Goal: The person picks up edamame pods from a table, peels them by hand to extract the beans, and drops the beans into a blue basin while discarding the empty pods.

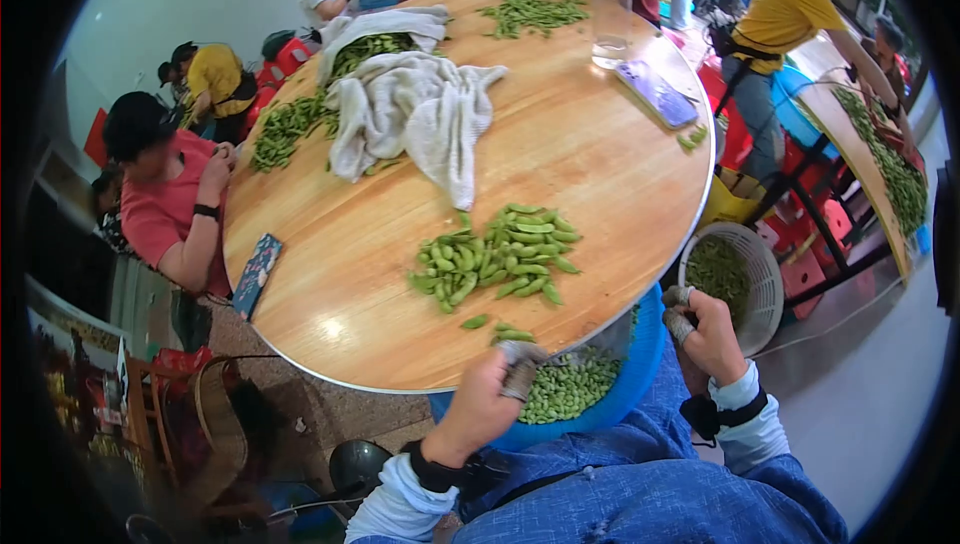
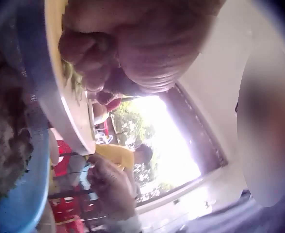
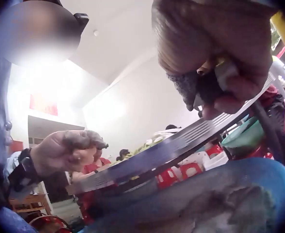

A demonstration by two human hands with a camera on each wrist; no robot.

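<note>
Green pods [image 1: 500, 252] lie heaped on the round wooden table [image 1: 340, 294], a few near its front edge. At that edge, above a blue basin [image 1: 650, 339] of shelled green beans [image 1: 570, 384], is my left hand [image 1: 470, 404], its fingers curled and grey coverings on its fingertips. My right hand [image 1: 712, 337] is right of the basin, fingers also curled, with grey coverings on the thumb and finger. The right wrist view shows my right hand [image 3: 215, 58] close up and my left hand [image 3: 65, 151] across the basin. No pod is visible in either hand.
A white towel [image 1: 415, 114] partly covers more pods at the back left. A bottle [image 1: 611, 19] and phone [image 1: 657, 94] stand and lie at the back right. A pale basket [image 1: 765, 289] is beside my right hand. A person [image 1: 180, 194] sits at the left.
</note>
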